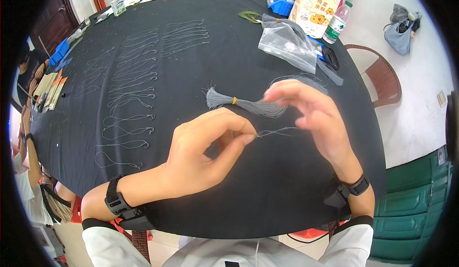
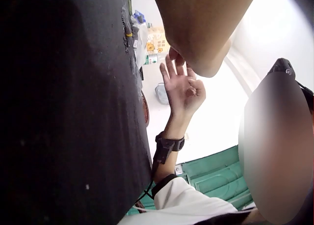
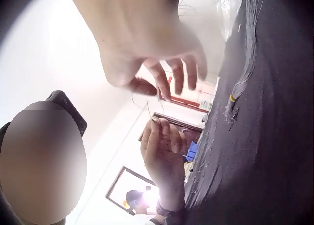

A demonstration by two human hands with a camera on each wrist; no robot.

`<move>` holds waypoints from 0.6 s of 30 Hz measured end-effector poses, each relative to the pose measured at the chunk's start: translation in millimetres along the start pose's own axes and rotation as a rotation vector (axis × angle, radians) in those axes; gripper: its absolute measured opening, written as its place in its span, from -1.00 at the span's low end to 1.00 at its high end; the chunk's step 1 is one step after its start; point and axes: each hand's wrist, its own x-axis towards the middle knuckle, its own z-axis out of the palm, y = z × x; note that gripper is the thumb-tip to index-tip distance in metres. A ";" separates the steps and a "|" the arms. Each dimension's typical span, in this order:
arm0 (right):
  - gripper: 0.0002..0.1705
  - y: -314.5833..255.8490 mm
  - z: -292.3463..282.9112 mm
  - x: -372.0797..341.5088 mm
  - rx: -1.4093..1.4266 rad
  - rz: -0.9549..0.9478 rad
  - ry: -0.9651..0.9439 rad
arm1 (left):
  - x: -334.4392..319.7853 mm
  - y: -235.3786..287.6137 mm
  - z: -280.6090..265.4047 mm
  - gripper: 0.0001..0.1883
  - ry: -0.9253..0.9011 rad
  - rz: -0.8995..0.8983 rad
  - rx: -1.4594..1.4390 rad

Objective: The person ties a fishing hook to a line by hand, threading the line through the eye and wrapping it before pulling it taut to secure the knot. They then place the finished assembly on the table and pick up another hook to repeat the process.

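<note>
My left hand (image 1: 201, 147) pinches a thin grey cord (image 1: 276, 132) between thumb and forefinger, over the near middle of the table. From the fingertips the cord's loose strands run right toward my right hand (image 1: 322, 119). That hand is raised with its fingers apart and slightly bent, its thumb close to the strand ends. In the right wrist view the strands (image 3: 148, 107) rise from the left fingertips toward the right thumb. Just beyond the hands lies a bundle of grey cords (image 1: 256, 106), tied with a yellow band (image 1: 234, 101).
Rows of looped grey cords (image 1: 125, 131) lie on the black tablecloth (image 1: 191, 209) at left. A clear plastic bag (image 1: 287, 44), a tissue pack (image 1: 313, 9), a water bottle (image 1: 337, 23) and a blue bin (image 1: 280, 4) stand at back right. Other people sit along the left edge.
</note>
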 end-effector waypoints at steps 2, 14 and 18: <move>-0.78 -6.6 4.9 -3.7 -0.277 -0.047 -0.004 | 0.5 -0.1 0.5 -0.90 0.009 0.022 0.034; -0.90 -20.8 36.8 -11.6 -0.320 0.070 0.114 | -0.2 -3.4 2.2 -0.85 0.040 0.142 0.151; -0.91 -24.9 34.4 -12.4 -0.216 0.252 0.056 | 0.1 -3.3 2.0 -0.86 0.033 0.142 0.150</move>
